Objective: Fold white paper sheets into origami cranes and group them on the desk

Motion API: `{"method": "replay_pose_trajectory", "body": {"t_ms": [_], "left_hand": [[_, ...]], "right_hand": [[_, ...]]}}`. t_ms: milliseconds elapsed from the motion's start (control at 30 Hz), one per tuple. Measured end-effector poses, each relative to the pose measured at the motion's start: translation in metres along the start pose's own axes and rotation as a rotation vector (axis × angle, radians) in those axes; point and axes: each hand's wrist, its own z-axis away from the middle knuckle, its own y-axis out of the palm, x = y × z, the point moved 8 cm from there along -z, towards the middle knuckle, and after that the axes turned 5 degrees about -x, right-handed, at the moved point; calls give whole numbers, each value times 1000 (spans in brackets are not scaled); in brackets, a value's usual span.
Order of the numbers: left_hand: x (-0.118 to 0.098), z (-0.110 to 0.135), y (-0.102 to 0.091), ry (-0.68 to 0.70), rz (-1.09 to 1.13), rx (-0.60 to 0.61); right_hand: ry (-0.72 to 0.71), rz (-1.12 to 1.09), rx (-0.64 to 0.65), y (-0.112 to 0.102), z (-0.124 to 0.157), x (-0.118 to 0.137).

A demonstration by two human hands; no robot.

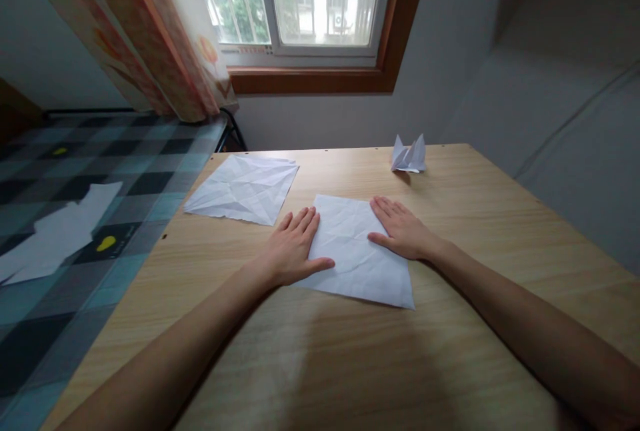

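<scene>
White sheet point(357, 268) (creased) flat under left hand point(294, 248), right hand point(401, 228).

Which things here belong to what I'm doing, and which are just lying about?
In use:
creased sheet
left hand and right hand, flat on it
wooden table

Apparently lying about:
second creased sheet
folded paper shape
white papers on checked cloth

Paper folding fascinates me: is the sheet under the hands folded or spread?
Spread: the sheet lies flat on the table, faint creases crossing it.
</scene>
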Motion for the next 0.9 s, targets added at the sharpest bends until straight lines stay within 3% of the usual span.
{"method": "replay_pose_trajectory", "body": {"t_ms": [100,200,300,400,500,600,800,900], "left_hand": [[2,3,-1,-10,-2,4],[2,3,-1,-29,-10,-9],[4,3,-2,-76,-23,-57],[8,3,0,-153,-43,-72],[10,3,0,-198,-49,-79],[9,3,-1,-195,-46,-90],[8,3,-3,-192,-45,-102],[8,3,-3,-188,-38,-113]], "right_hand": [[124,-32,-86,-7,1,-26],[192,-203,-180,-16,0,-37],[367,-587,-415,-32,4,-52],[620,-1028,-588,-30,11,-65],[758,-1282,-591,-23,12,-64],[843,-1396,-560,-21,12,-63],[845,-1187,-530,-37,12,-63],[863,-1233,-469,-36,12,-57]]}}
